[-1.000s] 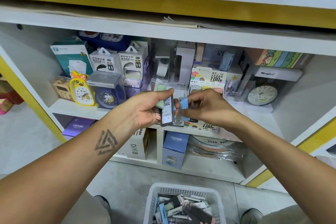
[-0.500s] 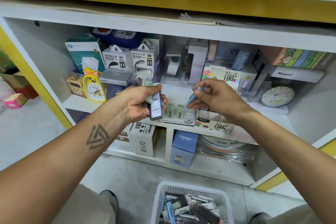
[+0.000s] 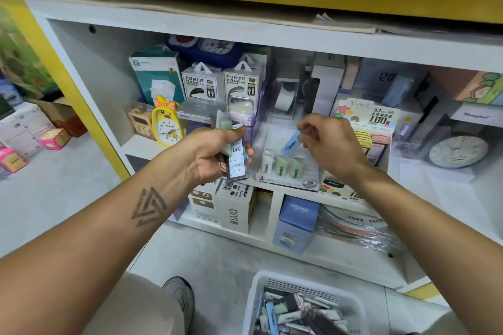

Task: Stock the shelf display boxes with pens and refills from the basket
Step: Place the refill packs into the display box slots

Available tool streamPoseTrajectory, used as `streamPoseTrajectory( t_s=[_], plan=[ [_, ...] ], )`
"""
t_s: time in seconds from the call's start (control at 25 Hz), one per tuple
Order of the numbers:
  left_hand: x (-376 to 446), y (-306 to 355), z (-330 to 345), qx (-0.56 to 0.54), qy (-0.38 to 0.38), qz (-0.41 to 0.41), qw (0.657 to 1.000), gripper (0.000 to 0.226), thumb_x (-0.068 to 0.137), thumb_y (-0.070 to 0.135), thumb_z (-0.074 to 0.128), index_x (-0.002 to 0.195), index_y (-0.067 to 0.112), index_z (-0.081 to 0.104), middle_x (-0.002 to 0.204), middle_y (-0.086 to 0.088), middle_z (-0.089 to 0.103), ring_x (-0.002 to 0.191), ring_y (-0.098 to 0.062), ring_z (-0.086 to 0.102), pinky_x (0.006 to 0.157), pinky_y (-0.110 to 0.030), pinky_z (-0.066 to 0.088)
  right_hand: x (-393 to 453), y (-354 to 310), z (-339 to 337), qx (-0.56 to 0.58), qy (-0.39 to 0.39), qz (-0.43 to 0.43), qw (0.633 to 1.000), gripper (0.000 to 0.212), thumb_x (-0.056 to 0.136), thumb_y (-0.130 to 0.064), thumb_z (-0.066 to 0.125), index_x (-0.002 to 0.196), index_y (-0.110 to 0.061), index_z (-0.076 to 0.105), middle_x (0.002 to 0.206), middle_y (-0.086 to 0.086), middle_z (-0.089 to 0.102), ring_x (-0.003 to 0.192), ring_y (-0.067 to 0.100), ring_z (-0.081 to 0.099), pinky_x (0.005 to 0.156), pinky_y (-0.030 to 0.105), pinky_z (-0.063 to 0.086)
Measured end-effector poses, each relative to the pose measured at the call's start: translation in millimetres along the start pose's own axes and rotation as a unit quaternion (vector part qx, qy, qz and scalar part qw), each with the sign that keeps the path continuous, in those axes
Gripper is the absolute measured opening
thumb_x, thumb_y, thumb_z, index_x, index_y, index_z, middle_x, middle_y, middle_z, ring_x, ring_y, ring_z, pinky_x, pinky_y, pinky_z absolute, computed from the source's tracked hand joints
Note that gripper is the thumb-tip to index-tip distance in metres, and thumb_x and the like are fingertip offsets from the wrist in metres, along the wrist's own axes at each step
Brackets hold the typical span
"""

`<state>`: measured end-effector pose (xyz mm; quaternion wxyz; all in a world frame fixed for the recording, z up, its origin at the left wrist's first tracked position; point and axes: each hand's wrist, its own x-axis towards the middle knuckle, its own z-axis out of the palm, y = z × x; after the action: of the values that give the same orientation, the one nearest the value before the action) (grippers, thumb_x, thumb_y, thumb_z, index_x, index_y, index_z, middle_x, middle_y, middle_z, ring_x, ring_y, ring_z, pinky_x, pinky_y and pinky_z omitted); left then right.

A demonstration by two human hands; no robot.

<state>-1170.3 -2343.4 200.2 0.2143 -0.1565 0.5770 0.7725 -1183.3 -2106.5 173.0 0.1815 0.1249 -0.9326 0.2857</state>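
Lowering a blue refill case (image 3: 290,145) toward the 2B display box (image 3: 288,171), the right hand (image 3: 330,144) is pinching the case's upper end between thumb and fingertips, just above the row of white and green cases already standing in the box. The step in hand looks like the slotting of this one piece; it is not yet seated. The case's long axis is running on a slant, its lower end pointing down and to the left toward the box, its upper end tipped up and right into the fingers. The next move probably calls for bringing it upright so it matches its neighbours, then finding a free slot without knocking them over.

The left hand (image 3: 217,152) is gripping a small bundle of refill cases (image 3: 237,162), fingers curled round them, the front one standing nearly upright with its printed label facing the camera. It is hovering just left of the display box, well above the white basket (image 3: 255,296) on the floor, where many more pieces are lying jumbled
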Motion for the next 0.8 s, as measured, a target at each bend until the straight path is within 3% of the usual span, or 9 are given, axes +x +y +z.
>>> streamPoseTrajectory(
  t_s=[0.2,0.44,0.8],
  plan=[
    [-2,-5,5,0.005,-0.021,-0.016,1.0,0.009,0.096,0.012,0.059,0.09,0.005,0.057,0.071,-0.014,0.06,0.051,-0.023,0.065,0.051,-0.034,0.058,-1,7,-20,-0.115,-0.062,-0.016,0.991,0.022,0.085,0.0,0.063,0.095,-0.018,0.067,0.081,-0.003,0.068,0.078,0.022,0.064,0.07,0.036,0.056],
    [-5,-10,22,0.01,-0.044,-0.029,0.999,0.005,0.094,0.01,0.061,0.092,0.006,0.058,0.064,-0.013,0.064,0.054,-0.025,0.067,0.054,-0.036,0.059,-14,-3,-29,-0.14,-0.124,-0.074,0.98,0.018,0.085,-0.001,0.06,0.089,-0.018,0.064,0.081,-0.001,0.067,0.078,0.026,0.062,0.068,0.038,0.054],
    [-4,-10,24,0.016,-0.044,-0.024,0.999,0.008,0.092,0.009,0.062,0.097,0.005,0.057,0.065,-0.015,0.065,0.056,-0.026,0.067,0.058,-0.039,0.059,-21,1,-32,-0.124,-0.133,-0.044,0.982,0.02,0.085,-0.002,0.066,0.094,-0.02,0.067,0.086,-0.003,0.07,0.079,0.016,0.064,0.07,0.033,0.055]
  ],
)
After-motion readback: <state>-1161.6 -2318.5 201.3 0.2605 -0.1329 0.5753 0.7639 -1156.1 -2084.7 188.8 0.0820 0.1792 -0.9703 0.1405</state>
